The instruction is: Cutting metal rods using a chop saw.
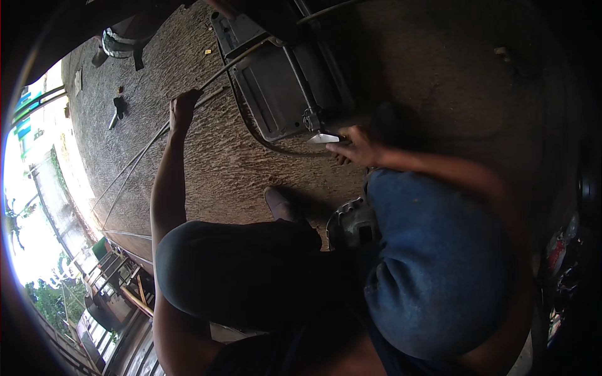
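Observation:
My left hand is closed around a long thin metal rod. From my fist the rod runs up across a dark metal machine base, which looks like that of a cut-off saw. A threaded clamp screw lies along this base. At the screw's near end, my right hand has its fingers closed on a handle with a bright flat metal face. Part of that handle is hidden by my fingers. A second rod ends just beside my left fist.
A dark cable curves around the base. On the rough floor lie a small pliers-like tool and a yellow scrap. A ridged dark object sits between my knees, near a shoe. Timber and frames stand at the lower left.

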`<state>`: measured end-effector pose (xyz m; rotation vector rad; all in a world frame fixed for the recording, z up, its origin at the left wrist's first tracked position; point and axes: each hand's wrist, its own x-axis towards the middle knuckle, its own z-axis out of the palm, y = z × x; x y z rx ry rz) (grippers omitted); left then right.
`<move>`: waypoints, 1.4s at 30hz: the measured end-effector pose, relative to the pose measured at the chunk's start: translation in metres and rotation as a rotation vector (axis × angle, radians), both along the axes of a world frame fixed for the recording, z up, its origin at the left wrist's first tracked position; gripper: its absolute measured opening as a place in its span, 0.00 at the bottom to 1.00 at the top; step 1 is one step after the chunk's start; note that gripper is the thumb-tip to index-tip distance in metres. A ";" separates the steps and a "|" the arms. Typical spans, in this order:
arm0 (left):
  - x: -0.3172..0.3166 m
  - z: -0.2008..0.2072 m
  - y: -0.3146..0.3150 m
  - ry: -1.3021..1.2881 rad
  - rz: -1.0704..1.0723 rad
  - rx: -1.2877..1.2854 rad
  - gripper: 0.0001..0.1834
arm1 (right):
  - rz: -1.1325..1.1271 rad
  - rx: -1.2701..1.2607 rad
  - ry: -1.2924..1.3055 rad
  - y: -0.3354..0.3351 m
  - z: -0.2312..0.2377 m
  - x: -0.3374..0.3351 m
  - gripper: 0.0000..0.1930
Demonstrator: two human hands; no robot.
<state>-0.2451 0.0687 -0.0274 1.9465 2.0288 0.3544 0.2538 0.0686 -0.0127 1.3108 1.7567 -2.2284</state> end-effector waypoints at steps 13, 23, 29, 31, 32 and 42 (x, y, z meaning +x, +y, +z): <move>0.004 0.004 0.002 -0.053 0.117 -0.075 0.11 | -0.126 -1.459 0.512 0.010 -0.058 -0.003 0.13; -0.007 -0.006 0.000 0.009 0.000 -0.012 0.10 | -0.023 -0.519 -0.311 -0.006 -0.022 -0.059 0.08; -0.009 -0.010 0.001 0.092 -0.030 -0.047 0.10 | -0.147 -0.376 -0.427 -0.014 -0.012 -0.068 0.14; -0.009 -0.009 0.000 0.146 0.018 -0.116 0.10 | -0.217 -0.676 -0.158 -0.006 -0.019 -0.044 0.18; -0.010 -0.008 0.000 0.111 -0.020 -0.065 0.10 | -0.313 -1.018 0.058 0.000 -0.026 -0.030 0.21; -0.009 -0.005 0.000 0.136 -0.054 -0.056 0.10 | -0.710 -1.519 0.373 -0.037 -0.107 -0.064 0.20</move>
